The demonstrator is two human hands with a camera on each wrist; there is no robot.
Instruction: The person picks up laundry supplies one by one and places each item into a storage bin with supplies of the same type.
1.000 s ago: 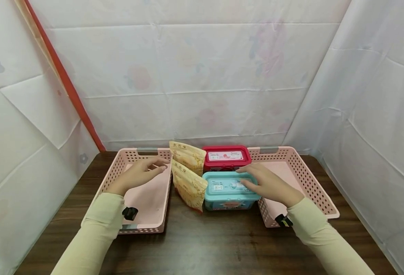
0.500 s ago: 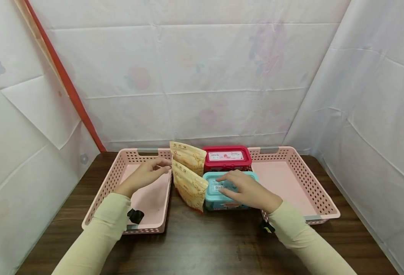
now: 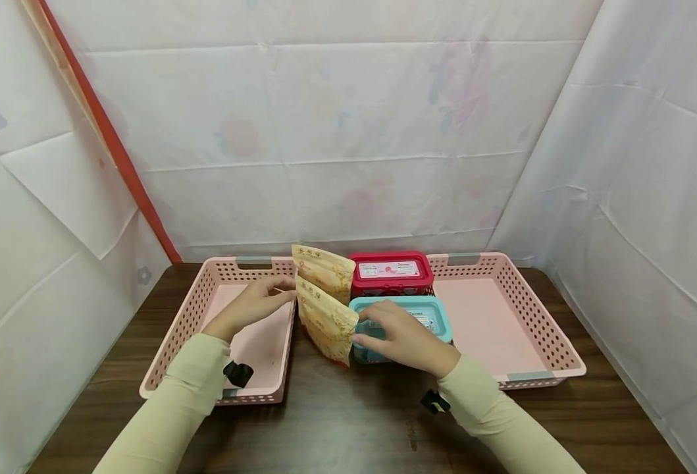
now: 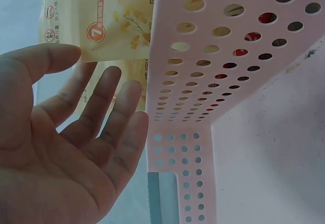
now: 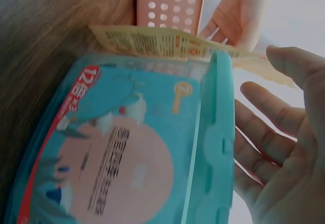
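Two yellow printed pouches stand one behind the other in the head view, the front pouch point(image 3: 324, 320) partly covering the rear pouch point(image 3: 324, 268). My left hand point(image 3: 244, 313) is at the front pouch's upper left corner. In the left wrist view its thumb overlaps the pouch edge, the index fingertip is hidden behind it, and the other fingers are spread. My right hand point(image 3: 407, 337) is over the teal-lidded tub point(image 3: 439, 316), thumb and index finger apart at the pouch's right edge. In the right wrist view, the tub's printed side point(image 5: 117, 148) fills much of the picture.
A red-lidded tub point(image 3: 389, 270) stands behind the teal one. Pink perforated baskets flank the group: the left basket point(image 3: 173, 342) under my left forearm, the right basket point(image 3: 538, 322) past the tubs. Dark wooden table point(image 3: 348, 421) runs along the front; white sheets hang behind.
My right hand has moved left across the teal lid to the front pouch's right edge. My left hand has shifted slightly right, closer to the pouch corner. Pouches and tubs stay in place.
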